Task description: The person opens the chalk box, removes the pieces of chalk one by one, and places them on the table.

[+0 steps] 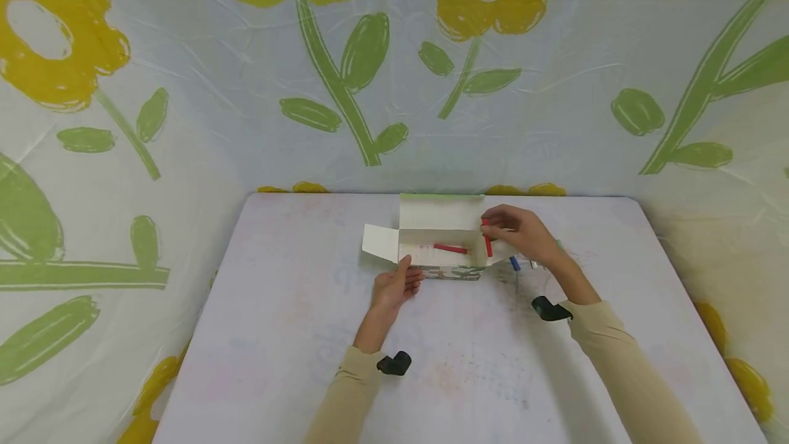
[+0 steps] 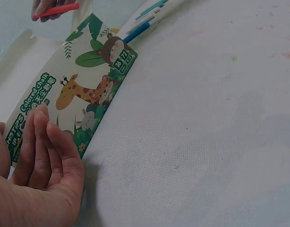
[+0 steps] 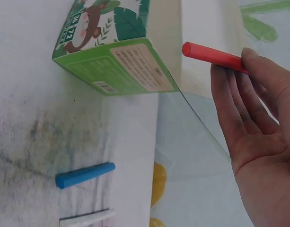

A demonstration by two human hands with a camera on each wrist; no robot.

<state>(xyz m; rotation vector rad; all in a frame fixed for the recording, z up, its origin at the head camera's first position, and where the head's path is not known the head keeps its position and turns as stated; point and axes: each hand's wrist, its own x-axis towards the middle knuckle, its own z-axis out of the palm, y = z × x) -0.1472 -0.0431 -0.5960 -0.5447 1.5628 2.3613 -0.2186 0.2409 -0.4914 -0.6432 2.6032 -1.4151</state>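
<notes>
An open cardboard colored chalk box (image 1: 448, 273) with animal pictures stands on the table, its lid and side flaps spread. My left hand (image 1: 391, 288) holds it at the front left corner, the thumb over the rim and the fingers along the printed front. Between thumb and fingertips, my right hand (image 1: 522, 233) pinches a red chalk stick (image 3: 213, 56) by one end, above the right end of the box. Inside the box lies another red chalk stick (image 1: 451, 249).
To the right of the box, a blue chalk stick (image 3: 85, 175) and a white chalk stick (image 3: 88, 218) lie on the table (image 1: 296, 334), with a green one beyond. Flower-printed cloth (image 1: 246, 88) hangs behind the table and at its sides.
</notes>
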